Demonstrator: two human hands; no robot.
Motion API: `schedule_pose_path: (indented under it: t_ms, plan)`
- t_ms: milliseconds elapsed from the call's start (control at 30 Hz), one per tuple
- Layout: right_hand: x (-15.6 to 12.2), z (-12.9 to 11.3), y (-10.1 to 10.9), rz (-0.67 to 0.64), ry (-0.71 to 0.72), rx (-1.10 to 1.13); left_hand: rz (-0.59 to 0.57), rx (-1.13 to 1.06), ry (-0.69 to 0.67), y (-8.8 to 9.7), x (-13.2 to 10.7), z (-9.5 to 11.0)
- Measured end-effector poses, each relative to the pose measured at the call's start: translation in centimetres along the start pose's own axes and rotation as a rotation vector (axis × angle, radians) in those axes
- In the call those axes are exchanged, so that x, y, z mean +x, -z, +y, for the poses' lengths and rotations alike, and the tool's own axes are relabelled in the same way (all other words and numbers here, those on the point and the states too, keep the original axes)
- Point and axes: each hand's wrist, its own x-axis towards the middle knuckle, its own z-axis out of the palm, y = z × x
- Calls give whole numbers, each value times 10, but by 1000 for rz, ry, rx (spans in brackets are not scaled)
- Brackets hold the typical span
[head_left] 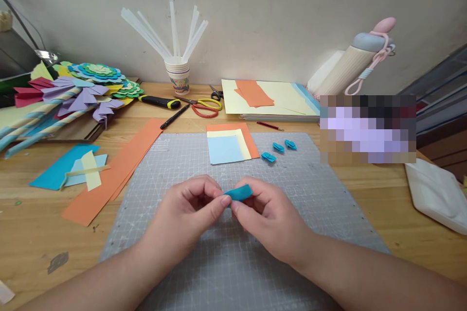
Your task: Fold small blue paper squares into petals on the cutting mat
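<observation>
Above the grey cutting mat (204, 257), a small folded strip of blue paper (239, 193) is pinched between both hands. My left hand (193, 204) grips its left end with thumb and fingertips. My right hand (266, 209) has its thumb against the lower edge and its fingers behind the strip. Beyond them on the mat lie three small folded blue paper pieces (269, 157). Left of those pieces rests a stack of square paper sheets (226, 149), light blue on top, with pale yellow and orange beneath.
Orange paper strips (116, 170) and blue scraps (65, 167) lie at left, near paper flowers (97, 75). Behind the mat are a utility knife (159, 102), a black pen (175, 116), scissors (206, 108), cups (178, 77) holding white strips, and a paper pile (288, 99). A bottle (350, 65) stands at right.
</observation>
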Motion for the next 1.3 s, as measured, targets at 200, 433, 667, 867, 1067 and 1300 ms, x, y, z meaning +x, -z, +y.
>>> schedule_pose_path:
  t_ms: [200,433,667,867,1067,1300]
  plan:
    - [1,-2,0,1,-28,39,-89,-50,55,0,0,0]
    - [1,-1,1,-14,-18,39,-74,-29,38,2,-2,-2]
    - [3,-1,1,-18,-45,35,-83,-19,32,1,1,-2]
    - [2,1,1,-34,-71,42,-59,0,-1,1,1,-2]
    - [4,0,2,-38,-71,57,-34,71,-53,2,0,3]
    - [5,-2,3,-19,-121,106,-78,54,18,4,0,2]
